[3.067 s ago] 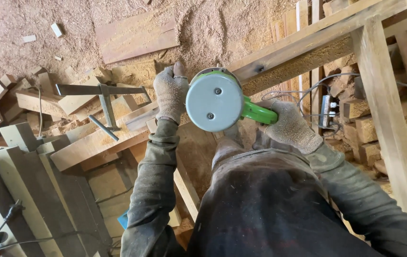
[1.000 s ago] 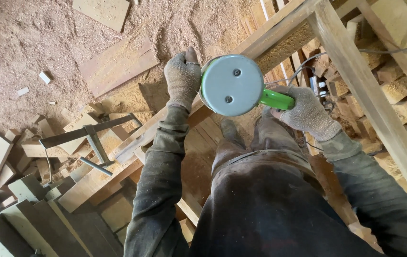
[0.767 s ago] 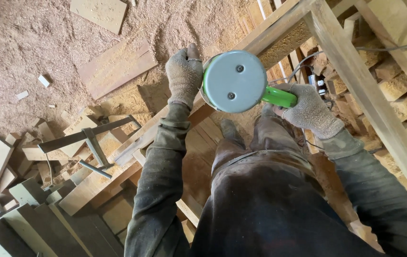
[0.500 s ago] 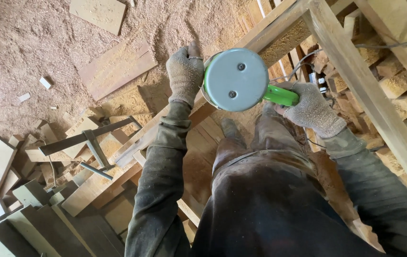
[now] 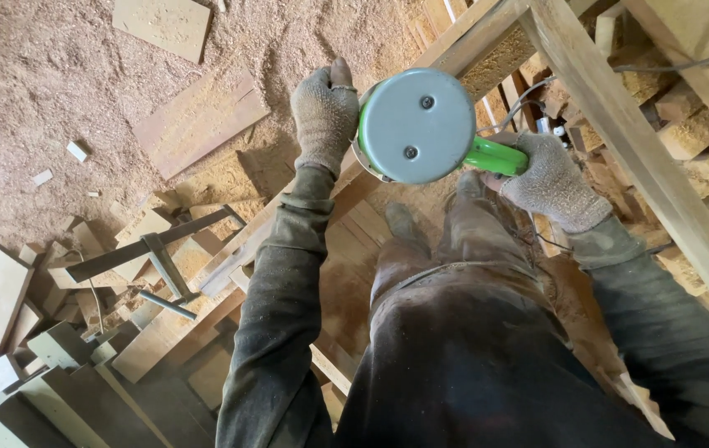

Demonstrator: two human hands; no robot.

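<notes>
A: What has changed over the last 3 seconds?

B: Little. The right hand (image 5: 555, 178) still has its fingers closed on the green handle of the round grey power tool (image 5: 417, 124); the left hand (image 5: 324, 116) stays clasped just beside its housing, over the wooden beam (image 5: 462, 46).

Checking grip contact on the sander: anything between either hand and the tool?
Only the knit work gloves. The left hand is closed on the side of the grey round-topped power tool, the right hand on its green handle. Nothing else visible sits between the hands and the tool. The wooden beam lies beneath it.
</notes>
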